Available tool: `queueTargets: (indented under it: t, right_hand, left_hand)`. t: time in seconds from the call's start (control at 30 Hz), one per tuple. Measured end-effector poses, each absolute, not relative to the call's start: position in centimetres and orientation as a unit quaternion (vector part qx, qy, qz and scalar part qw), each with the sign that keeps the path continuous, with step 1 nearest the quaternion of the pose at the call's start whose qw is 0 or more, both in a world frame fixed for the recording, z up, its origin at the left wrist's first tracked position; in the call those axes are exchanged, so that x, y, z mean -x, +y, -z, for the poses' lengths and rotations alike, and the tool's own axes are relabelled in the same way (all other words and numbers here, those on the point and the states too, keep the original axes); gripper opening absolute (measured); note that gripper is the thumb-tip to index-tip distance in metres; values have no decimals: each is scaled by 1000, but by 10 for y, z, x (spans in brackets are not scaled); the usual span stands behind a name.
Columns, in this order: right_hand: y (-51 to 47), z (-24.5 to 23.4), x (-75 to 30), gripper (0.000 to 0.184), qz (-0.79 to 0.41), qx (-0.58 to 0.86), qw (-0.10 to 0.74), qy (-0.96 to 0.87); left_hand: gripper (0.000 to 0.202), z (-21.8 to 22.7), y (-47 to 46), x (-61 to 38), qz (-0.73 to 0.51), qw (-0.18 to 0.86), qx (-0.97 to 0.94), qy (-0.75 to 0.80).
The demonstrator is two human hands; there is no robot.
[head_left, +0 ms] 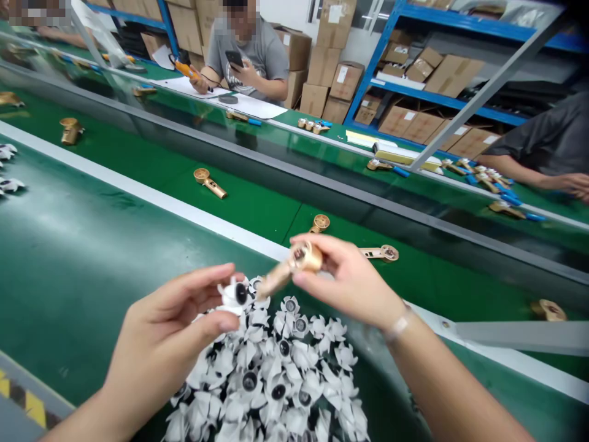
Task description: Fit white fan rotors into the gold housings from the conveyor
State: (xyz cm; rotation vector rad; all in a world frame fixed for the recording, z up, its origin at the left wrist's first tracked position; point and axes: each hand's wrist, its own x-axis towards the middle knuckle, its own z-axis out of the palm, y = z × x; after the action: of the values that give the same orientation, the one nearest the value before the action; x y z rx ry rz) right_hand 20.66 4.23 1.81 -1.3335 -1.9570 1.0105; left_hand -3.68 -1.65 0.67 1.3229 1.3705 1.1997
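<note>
Between the thumb and fingers of my left hand is a small white fan blade with a dark round hub. My right hand grips a gold handheld fan housing by its round head, its handle slanting down to the left. The two parts are close together but apart. Below both hands lies a heap of white fan blades, several showing dark hubs. Just past my right hand, two more gold housings lie on the green belt, one upright in view and one on its side.
A green conveyor belt crosses ahead, carrying more gold housings. Behind it runs a grey rail. Across the line, a person holds a phone and an orange tool; another person's arm is at right. A metal bar juts in at right.
</note>
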Motion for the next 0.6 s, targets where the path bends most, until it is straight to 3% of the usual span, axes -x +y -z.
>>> queueTargets:
  t: [0.17, 0.37, 0.6]
  right_hand:
    - [-37, -24, -219, 48, -524, 422, 348, -653]
    - [-51, -24, -223, 46, -461, 421, 345, -700]
    - [-55, -31, -227, 47, -395, 426, 366, -727]
  left_hand:
    - [39, -20, -18, 6, -447, 485, -607, 443]
    - [51, -23, -28, -1, -440, 374, -723, 380]
    - [51, -26, -35, -2, -442, 336, -741, 379]
